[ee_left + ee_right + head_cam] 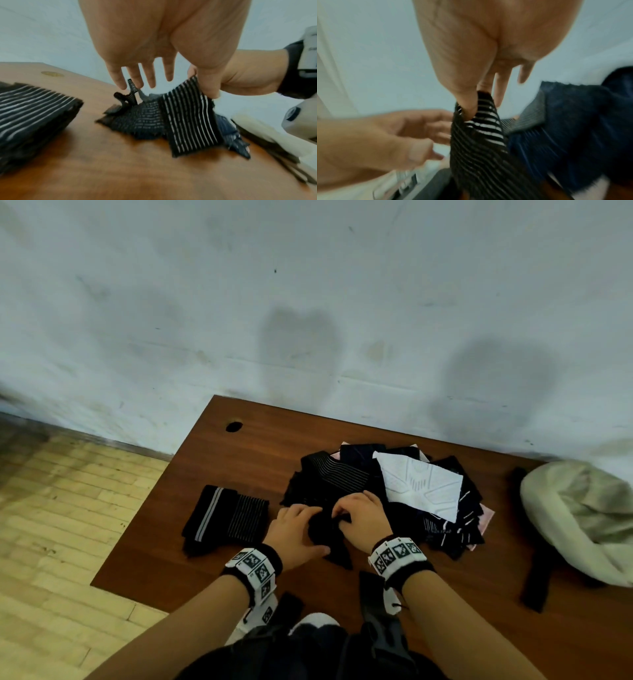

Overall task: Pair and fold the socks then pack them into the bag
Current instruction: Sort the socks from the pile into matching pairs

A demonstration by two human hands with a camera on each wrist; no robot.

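Head view: a black sock with thin white stripes (325,529) lay at the near edge of the sock pile (387,491) on the brown table (239,446). Right hand (363,517) pinched its cuff between thumb and finger. Left hand (294,529) also pinched the cuff by the thumb, other fingers straight. Folded striped pair (226,513) lay to the left; pale bag (579,515) to the right, cut off. Wrist views blurred; no legible writing.
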